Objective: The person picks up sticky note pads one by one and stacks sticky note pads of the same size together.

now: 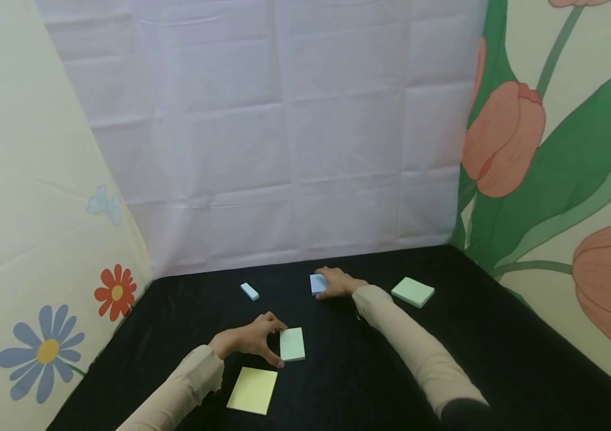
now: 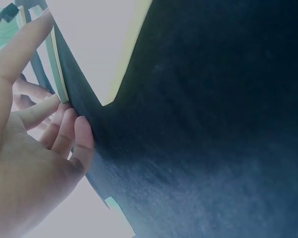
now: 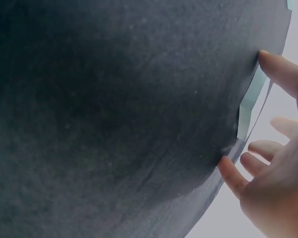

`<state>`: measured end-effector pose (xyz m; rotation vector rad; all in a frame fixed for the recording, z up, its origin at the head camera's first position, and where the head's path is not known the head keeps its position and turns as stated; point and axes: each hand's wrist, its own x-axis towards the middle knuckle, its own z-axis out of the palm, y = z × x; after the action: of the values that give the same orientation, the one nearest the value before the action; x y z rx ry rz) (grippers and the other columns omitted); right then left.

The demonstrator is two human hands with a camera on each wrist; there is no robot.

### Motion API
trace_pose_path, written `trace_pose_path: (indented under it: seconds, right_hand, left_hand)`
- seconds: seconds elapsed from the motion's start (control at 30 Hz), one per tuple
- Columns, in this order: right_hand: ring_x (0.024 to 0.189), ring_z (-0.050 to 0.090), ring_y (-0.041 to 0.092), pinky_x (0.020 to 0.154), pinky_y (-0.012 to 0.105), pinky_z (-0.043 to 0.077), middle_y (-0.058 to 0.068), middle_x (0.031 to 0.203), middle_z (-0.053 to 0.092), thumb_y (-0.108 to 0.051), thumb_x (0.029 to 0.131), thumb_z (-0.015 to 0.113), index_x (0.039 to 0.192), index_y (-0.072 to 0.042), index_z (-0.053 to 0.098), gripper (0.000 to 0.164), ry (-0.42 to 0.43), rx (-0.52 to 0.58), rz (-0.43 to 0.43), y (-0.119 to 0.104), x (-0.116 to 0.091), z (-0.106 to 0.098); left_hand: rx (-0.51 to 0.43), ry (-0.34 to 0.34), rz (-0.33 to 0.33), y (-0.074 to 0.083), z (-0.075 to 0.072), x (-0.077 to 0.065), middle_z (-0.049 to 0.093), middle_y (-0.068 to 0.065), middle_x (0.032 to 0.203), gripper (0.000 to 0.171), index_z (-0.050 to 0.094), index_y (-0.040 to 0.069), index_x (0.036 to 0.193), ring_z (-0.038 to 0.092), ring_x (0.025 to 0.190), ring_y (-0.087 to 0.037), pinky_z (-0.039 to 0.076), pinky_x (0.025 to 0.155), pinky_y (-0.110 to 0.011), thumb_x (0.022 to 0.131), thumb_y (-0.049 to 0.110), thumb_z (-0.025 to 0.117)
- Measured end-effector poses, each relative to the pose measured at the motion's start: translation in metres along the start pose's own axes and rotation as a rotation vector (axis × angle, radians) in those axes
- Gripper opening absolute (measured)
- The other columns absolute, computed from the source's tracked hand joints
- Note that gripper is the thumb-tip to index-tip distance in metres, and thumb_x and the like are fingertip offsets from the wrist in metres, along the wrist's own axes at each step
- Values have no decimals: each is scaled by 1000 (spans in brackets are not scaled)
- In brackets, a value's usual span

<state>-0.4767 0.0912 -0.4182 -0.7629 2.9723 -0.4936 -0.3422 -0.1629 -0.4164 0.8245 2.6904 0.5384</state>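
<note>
My left hand (image 1: 254, 335) spans the left side of a pale green sticky note pad (image 1: 293, 344), thumb at its near end and index finger at its far end. In the left wrist view the thumb and index finger of the left hand (image 2: 35, 124) meet the two ends of this pad (image 2: 56, 64). Farther back, my right hand (image 1: 337, 282) reaches around a small light blue sticky note pad (image 1: 318, 284) lying on the cloth. Seen from the right wrist, the right hand (image 3: 283, 163) has its fingers spread, thumb close to one end of the blue pad (image 3: 252, 101).
A yellow sticky note pad (image 1: 253, 390) lies nearest me, below the left hand. A small pale blue block (image 1: 249, 291) sits at the back left, and another green pad (image 1: 413, 291) at the right. Black cloth (image 1: 359, 371) covers the table; a white sheet (image 1: 283, 131) hangs behind.
</note>
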Motion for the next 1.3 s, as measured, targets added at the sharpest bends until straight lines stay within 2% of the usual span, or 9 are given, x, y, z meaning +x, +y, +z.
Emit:
trace_pose_path:
  seconds: [0.17,0.47,0.6,0.8,1.13,1.3]
  right_hand:
    - [99,42,23,77,40,37,7,120,46,-39,74,68,133,-14,37,71,-25,1,37,0,-2,-1]
    - [95,42,21,78,38,37,8,117,44,-41,72,69,129,-11,41,70,-21,8,24,1,-2,-1]
    - [95,44,22,77,38,37,10,121,45,-35,72,71,131,-9,38,72,-23,56,0,0,-2,-2]
    - [87,48,19,73,35,39,9,115,49,-30,72,73,131,-7,38,72,-32,109,-5,-6,-1,-5]
    - [95,47,21,78,35,38,13,118,48,-37,69,74,127,-3,40,76,-5,-9,12,-11,-3,-7]
    - [98,47,21,79,35,38,14,120,47,-38,69,73,129,-3,37,78,-14,-12,16,-11,-3,-7]
  left_hand:
    - [-5,-4,4,2,-1,0,36,3,110,73,49,15,122,37,102,-18,38,79,-35,60,41,79]
    - [1,-1,-9,2,0,0,36,4,110,73,49,16,122,37,102,-18,38,80,-35,60,41,79]
    - [-2,-1,-4,2,0,0,36,4,110,73,49,16,122,37,102,-18,38,79,-35,60,42,78]
    - [-1,5,4,0,-1,-1,36,4,110,73,49,17,121,37,101,-18,38,79,-35,60,42,78]
    - [0,2,-12,-1,1,-2,36,4,110,72,49,18,121,37,102,-18,38,80,-36,60,42,78]
    - [1,7,-13,-2,2,-1,36,4,111,72,49,19,121,37,103,-18,38,79,-36,59,42,79]
